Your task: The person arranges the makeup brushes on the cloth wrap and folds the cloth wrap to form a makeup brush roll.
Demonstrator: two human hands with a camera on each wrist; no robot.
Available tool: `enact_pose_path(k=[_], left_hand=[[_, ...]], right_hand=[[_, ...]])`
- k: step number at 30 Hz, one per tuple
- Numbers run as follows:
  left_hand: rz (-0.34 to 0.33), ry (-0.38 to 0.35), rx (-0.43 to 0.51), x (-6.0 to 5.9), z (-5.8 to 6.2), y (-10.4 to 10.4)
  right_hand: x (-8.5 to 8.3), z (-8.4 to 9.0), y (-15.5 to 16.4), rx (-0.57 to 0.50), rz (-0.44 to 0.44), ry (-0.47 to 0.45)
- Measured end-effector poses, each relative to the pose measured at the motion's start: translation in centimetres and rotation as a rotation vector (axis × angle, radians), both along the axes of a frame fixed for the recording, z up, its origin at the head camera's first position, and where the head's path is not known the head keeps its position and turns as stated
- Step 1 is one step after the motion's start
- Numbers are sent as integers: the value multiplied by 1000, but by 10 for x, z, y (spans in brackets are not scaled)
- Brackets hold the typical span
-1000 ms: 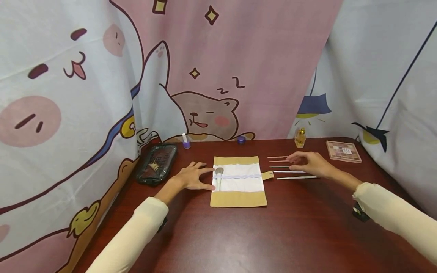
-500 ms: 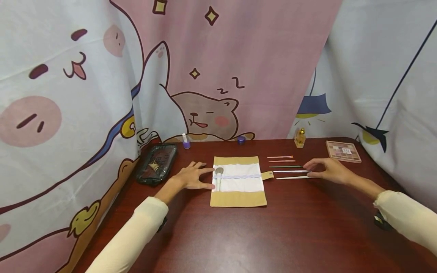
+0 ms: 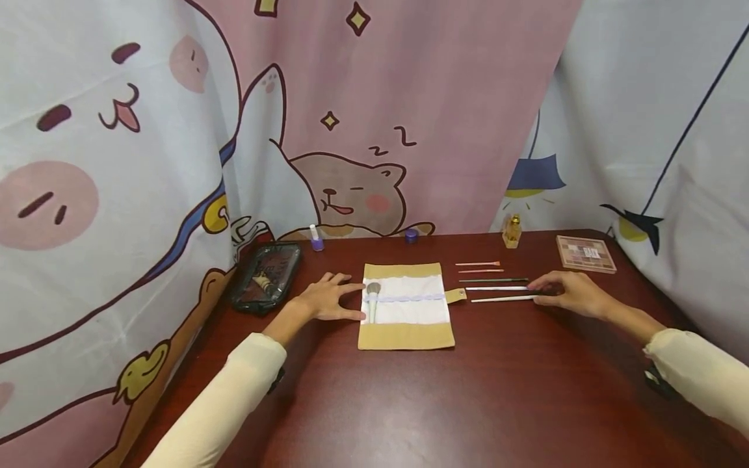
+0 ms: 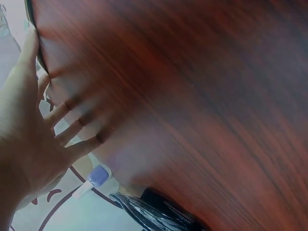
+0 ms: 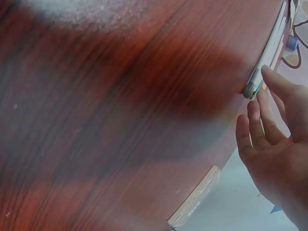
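A tan brush roll (image 3: 406,337) lies unfolded on the table, with a white inner panel and a lilac band. One makeup brush (image 3: 372,304) with a grey-brown head and pale handle is tucked under the band at its left. My left hand (image 3: 328,299) rests at the roll's left edge, thumb and index finger spread. To the right of the roll lie thin brushes in a row: two white brushes (image 3: 497,288), a dark green brush (image 3: 494,280) and two pink brushes (image 3: 478,263). My right hand (image 3: 570,292) is at the white brushes' right ends, thumb and fingers apart; contact is unclear.
A black glossy pouch (image 3: 266,276) lies at the left. Along the back stand a purple nail polish bottle (image 3: 316,239), a small purple jar (image 3: 411,236) and a golden perfume bottle (image 3: 512,233). An eyeshadow palette (image 3: 586,253) lies at the far right. Printed curtains surround the table.
My right hand has moved right and nearer, from over the pink and green brushes to the white brushes' right ends. My left hand has stayed at the roll. The head view has shifted slightly.
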State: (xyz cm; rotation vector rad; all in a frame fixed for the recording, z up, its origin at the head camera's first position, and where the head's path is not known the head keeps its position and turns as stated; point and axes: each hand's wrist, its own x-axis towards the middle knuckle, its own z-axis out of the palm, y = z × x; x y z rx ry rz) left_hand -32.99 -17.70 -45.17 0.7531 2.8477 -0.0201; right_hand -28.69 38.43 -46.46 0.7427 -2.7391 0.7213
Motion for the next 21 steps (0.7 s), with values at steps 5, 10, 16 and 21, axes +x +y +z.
enact_pose_path(k=[5,10,16,21], left_hand=[[11,5,-3,-3,3,-2],[4,2,1,-4,4,-2],[7,-9,-10,-2,4,-1],[2,-15,-4,1,3,1]], right_hand=[[-3,1,-4,8,4,0],[-2,0,-5,23,-8,1],[-1,-5,-5,43,-3,19],[4,-5,-4,69,-23,-22]])
